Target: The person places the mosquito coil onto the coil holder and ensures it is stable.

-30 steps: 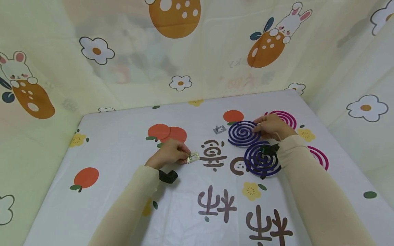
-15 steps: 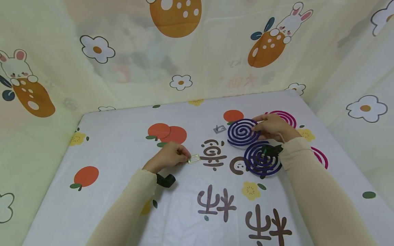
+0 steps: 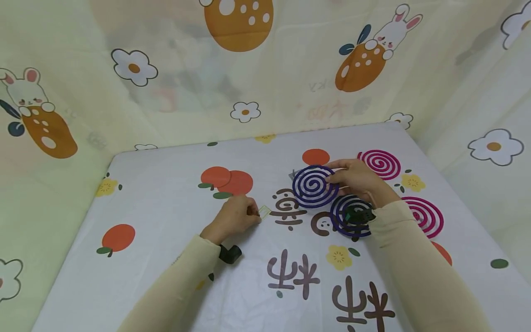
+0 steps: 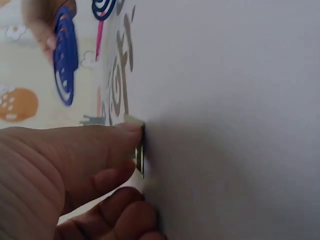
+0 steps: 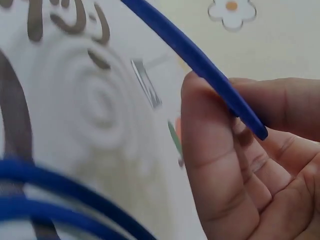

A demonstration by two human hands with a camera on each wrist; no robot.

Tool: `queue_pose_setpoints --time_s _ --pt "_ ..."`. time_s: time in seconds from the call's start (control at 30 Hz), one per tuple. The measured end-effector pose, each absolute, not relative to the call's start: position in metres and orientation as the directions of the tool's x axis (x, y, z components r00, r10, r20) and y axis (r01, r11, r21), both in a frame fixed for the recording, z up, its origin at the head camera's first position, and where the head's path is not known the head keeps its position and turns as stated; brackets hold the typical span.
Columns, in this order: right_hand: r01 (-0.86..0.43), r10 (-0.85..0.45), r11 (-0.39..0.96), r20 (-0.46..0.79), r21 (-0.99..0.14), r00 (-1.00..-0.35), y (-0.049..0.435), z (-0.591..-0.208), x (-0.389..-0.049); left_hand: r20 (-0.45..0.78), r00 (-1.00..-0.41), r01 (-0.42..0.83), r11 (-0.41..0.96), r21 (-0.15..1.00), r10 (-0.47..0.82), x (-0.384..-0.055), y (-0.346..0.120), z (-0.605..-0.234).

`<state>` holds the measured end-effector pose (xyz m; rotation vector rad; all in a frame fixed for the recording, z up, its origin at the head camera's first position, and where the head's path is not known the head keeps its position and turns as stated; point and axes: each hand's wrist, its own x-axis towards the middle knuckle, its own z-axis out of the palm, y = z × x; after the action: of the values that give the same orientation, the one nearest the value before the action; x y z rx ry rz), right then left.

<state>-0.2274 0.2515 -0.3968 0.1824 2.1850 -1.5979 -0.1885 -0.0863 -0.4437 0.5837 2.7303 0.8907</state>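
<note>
My left hand (image 3: 232,217) pinches a small metal mosquito coil stand (image 3: 264,211) low over the cloth, left of the printed characters. In the left wrist view, thumb and fingers grip this stand (image 4: 140,155) close to the cloth. My right hand (image 3: 360,180) pinches a dark blue mosquito coil (image 3: 314,185) by its right edge, tilted and raised; its shadow falls on the cloth in the right wrist view. A second stand (image 5: 146,83) lies on the cloth, partly behind the held coil in the head view. Another blue coil (image 3: 334,216) lies under my right wrist.
Two pink mosquito coils (image 3: 379,163) lie at the right, one far back, the other beside my right sleeve (image 3: 419,249). A patterned white cloth (image 3: 166,193) covers the table. Printed curtains (image 3: 282,69) stand behind and at both sides.
My right hand has moved left and slightly nearer with the blue coil, which now overlaps the lying stand. My left hand has turned a little, tilting its stand.
</note>
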Motion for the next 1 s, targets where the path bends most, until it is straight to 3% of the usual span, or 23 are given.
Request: queue_pose_setpoints --time_s 0.3,0.8,1.0 --pt "0.309 -0.187 0.287 -0.370 -0.907 -0.910 0.223 -0.405 -0.216 -0.054 -0.933 0.285 0.825 0.488 0.355 -0.181 -0.076 -0.442" --pt "0.336 -0.263 0.057 -0.339 -0.940 -0.903 0.193 -0.436 -0.197 -0.027 -0.921 0.309 0.773 0.554 0.388 -0.176 -0.085 -0.450" --pt "0.353 -0.280 0.005 -0.341 -0.935 -0.898 0.182 -0.447 -0.191 0.017 -0.899 0.380 0.762 0.524 0.438 -0.166 -0.096 -0.450"
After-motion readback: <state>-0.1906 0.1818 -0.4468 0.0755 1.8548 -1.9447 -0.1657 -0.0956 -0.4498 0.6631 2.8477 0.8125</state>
